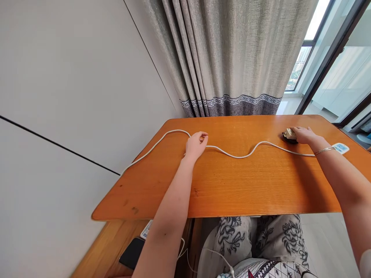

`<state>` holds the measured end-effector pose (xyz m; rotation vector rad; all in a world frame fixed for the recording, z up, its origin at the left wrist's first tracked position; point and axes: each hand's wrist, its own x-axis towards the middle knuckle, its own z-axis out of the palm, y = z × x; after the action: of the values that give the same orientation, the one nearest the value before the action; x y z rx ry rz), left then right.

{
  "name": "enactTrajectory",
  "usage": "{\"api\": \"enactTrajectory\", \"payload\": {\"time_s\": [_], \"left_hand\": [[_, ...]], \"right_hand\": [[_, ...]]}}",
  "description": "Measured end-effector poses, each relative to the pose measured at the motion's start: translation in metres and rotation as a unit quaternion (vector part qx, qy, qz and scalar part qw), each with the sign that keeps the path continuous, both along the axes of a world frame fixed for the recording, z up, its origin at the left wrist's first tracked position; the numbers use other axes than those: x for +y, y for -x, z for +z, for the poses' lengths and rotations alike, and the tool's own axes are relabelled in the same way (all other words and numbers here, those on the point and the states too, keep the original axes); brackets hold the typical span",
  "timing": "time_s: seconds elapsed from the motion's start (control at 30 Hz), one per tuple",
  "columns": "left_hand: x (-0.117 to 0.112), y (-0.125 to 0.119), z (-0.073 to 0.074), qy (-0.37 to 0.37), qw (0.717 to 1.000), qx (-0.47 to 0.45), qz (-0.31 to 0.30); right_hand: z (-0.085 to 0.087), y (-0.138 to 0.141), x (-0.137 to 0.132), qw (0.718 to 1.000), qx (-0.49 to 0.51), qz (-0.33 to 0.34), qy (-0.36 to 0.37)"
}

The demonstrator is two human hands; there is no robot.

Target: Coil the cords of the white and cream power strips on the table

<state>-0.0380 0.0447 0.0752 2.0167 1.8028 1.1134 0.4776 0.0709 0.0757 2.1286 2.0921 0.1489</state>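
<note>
Cable (pixel 240 157), white and slack, snakes across the far half of our wooden table (pixel 232 189), lying in loose waves because we pin it left of centre. Our left hand (pixel 196 144) curls its fingers together on the cable there, beyond which it drops off the left edge. Our right hand (pixel 304 135), far right, rests with fingers closed over a beige-and-black plug block (pixel 289 135) just beyond the cable, which runs on under that wrist toward a white tag (pixel 341 148).
</note>
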Motion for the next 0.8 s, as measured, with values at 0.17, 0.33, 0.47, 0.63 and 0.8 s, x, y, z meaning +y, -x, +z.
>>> {"api": "enactTrajectory", "payload": {"time_s": [0.17, 0.33, 0.47, 0.63, 0.8], "left_hand": [[-0.002, -0.020, -0.002, 0.017, 0.998, -0.043, -0.052], [-0.009, -0.044, -0.005, 0.131, 0.972, -0.084, -0.176], [-0.028, -0.070, -0.001, 0.276, 0.857, -0.151, -0.407], [-0.030, -0.105, 0.002, 0.274, 0.778, -0.338, -0.454], [0.018, -0.085, 0.006, 0.160, 0.908, -0.341, -0.183]], "right_hand": [[0.019, 0.040, 0.007, 0.997, 0.040, 0.059, -0.005], [0.057, 0.126, -0.013, 0.943, 0.187, 0.223, -0.162], [0.086, 0.175, -0.039, 0.875, 0.271, 0.319, -0.244], [0.098, 0.184, -0.067, 0.845, 0.298, 0.324, -0.304], [0.102, 0.140, -0.077, 0.839, 0.288, 0.256, -0.384]]}}
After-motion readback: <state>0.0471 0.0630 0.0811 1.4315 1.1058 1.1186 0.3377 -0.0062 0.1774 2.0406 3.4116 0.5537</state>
